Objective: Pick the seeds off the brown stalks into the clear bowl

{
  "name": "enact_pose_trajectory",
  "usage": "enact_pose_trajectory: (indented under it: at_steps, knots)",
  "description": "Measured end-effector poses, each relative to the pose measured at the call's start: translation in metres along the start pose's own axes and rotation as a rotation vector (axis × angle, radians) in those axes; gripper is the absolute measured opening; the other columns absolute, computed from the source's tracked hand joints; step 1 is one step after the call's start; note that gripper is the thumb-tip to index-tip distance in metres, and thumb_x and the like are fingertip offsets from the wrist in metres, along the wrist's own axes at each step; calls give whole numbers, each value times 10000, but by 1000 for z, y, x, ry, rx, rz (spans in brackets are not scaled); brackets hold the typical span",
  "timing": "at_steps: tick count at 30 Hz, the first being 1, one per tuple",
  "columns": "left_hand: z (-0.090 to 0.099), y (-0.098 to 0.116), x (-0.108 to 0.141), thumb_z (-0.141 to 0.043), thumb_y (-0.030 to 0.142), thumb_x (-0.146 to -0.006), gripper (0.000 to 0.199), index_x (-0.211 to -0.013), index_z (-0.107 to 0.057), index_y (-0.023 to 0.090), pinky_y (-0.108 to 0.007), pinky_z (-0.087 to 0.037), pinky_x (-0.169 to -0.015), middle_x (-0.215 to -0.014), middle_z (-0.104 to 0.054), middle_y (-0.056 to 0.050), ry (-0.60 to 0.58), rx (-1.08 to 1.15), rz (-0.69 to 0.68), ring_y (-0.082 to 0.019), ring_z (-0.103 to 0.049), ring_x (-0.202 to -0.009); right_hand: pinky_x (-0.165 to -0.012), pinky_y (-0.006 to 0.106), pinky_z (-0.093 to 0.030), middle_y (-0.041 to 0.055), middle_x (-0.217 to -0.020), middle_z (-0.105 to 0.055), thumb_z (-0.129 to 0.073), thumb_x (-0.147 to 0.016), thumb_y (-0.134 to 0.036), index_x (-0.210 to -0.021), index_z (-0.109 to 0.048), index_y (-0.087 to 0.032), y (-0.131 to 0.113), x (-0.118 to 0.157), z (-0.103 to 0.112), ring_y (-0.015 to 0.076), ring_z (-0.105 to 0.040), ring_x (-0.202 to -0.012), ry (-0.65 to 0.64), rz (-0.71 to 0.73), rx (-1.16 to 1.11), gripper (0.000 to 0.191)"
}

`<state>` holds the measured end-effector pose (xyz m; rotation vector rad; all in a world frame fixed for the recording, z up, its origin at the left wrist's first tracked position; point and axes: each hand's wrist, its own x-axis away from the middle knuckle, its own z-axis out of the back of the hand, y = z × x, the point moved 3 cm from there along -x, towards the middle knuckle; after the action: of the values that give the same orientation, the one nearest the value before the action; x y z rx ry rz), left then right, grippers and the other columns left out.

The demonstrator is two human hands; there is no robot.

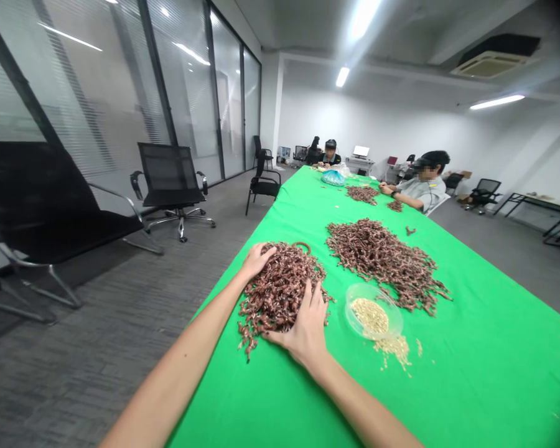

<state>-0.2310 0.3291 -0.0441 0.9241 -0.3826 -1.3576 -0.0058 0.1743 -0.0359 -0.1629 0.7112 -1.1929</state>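
Observation:
A heap of reddish-brown, knobbly, twig-like dried pieces (287, 286) lies near the table's left edge, between my two hands. My left hand (257, 261) rests against its far left side, fingers stretched over the pieces. On the near right side, my right hand (308, 326) is spread, thumb apart from the fingers, touching the heap. Neither hand is closed around anything I can see. A curved brown rim (302, 246) shows behind the heap; most of it is hidden. To the right stands a clear plastic bowl (396, 316) holding small pale-yellow bits.
A larger heap of the same pieces (382, 258) lies beyond the bowl on the green tablecloth (471, 373). Pale bits (396, 350) are spilled beside the bowl. Two people sit farther along, near another heap (361, 194) and a blue bag (333, 178). Chairs (168, 174) stand left.

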Motion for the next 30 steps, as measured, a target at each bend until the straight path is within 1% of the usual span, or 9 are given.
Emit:
enact_pose_trajectory:
  at_steps: [8, 14, 20, 25, 30]
  knots:
    - [-3, -10, -16, -470, 686, -832, 717, -1290, -569, 142, -417, -321, -1122, -1389, -541, -161, 2, -1, -6, -305, -482, -1305, -1076, 691, -220, 308, -1572, -78, -785, -438, -728, -1543, -35, -89, -3, -14, -6, 504, -204, -1405, -7, -42, 4, 1481]
    - [-5, -16, -31, -479, 684, -830, 722, -1295, -562, 138, -420, -329, -1114, -1395, -538, -170, 8, -2, -9, -300, -488, -1299, -1080, 698, -201, 308, -1572, -89, -798, -431, -709, -1544, -33, -97, -3, -25, -10, 506, -182, -1415, -16, -50, -21, 1482]
    - [-7, -17, -45, -501, 666, -820, 662, -1206, -623, 143, -403, -371, -1079, -1302, -612, -145, 7, 1, -45, -296, -537, -1229, -1089, 696, -187, 307, -1574, -86, -818, -419, -661, -1540, -46, -86, -4, -37, -18, 500, -164, -1425, -13, -76, -33, 1478]
    - [-7, -17, -57, -504, 656, -822, 650, -1200, -633, 143, -396, -397, -1054, -1282, -629, -135, 6, 15, -70, -295, -561, -1191, -1091, 694, -181, 303, -1575, -87, -823, -429, -629, -1541, -42, -86, -4, -47, -25, 502, -168, -1421, -15, -91, -25, 1463]
    - [-10, -18, -71, -513, 650, -820, 629, -1173, -653, 149, -388, -414, -1042, -1245, -658, -123, -12, 24, -83, -289, -583, -1163, -1084, 696, -183, 312, -1572, -81, -818, -429, -662, -1540, -49, -85, -3, -57, -29, 502, -164, -1422, 5, -96, -25, 1470]
